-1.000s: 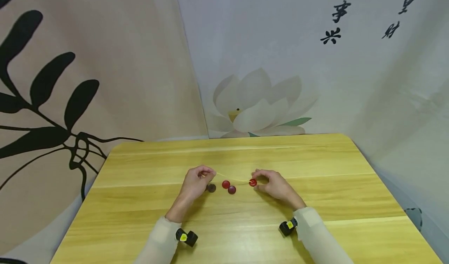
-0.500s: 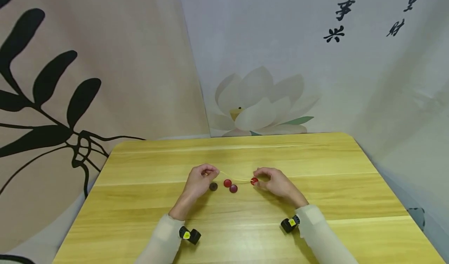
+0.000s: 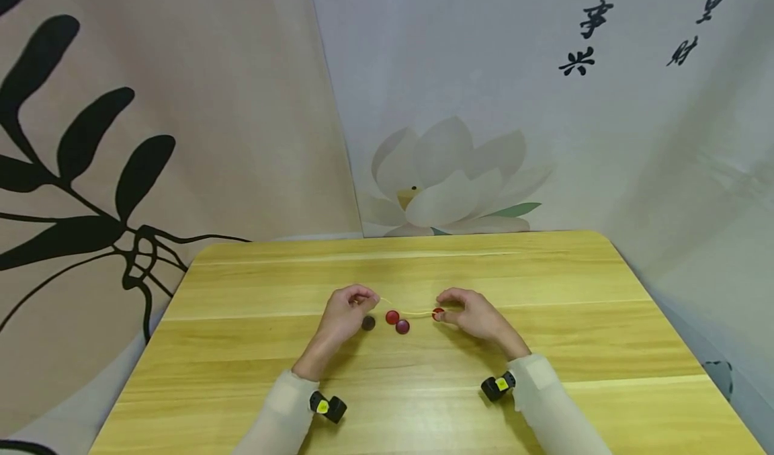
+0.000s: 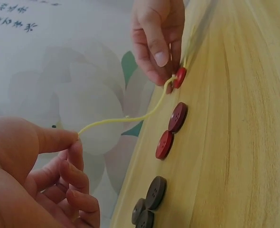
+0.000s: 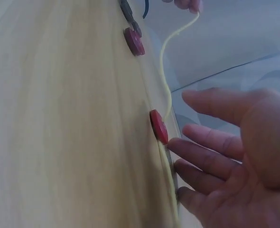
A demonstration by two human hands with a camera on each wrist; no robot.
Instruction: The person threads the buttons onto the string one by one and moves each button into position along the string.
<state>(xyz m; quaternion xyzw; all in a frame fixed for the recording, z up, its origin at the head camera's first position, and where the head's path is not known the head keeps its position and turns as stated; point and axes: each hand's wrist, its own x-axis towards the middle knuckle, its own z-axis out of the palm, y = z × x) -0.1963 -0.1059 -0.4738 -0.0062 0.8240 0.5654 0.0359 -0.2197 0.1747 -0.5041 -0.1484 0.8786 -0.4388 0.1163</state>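
Note:
In the head view my left hand (image 3: 340,314) pinches one end of a thin yellow cord (image 4: 123,119) between thumb and forefinger. The cord sags rightward to a bright red button (image 5: 159,127), which it passes through, with more cord trailing beyond. My right hand (image 3: 478,317) is beside this button, fingers loosely spread and thumb held off; a fingertip is right at the button's edge. Between the hands lie a red button (image 4: 164,145) and a dark maroon button (image 4: 178,117), edges together. Near my left hand are several dark brown buttons (image 4: 156,193), mostly hidden by that hand in the head view.
The light wooden table (image 3: 387,401) reaches back to a wall hanging (image 3: 484,72) with a printed lotus and black characters. A curtain with black leaves (image 3: 84,132) hangs at the left. Small black cameras (image 3: 328,406) sit on both wrists.
The cord between the hands hangs slacker than before. My right thumb now covers more of the threaded red button in the head view. The loose buttons stay in place on the table.

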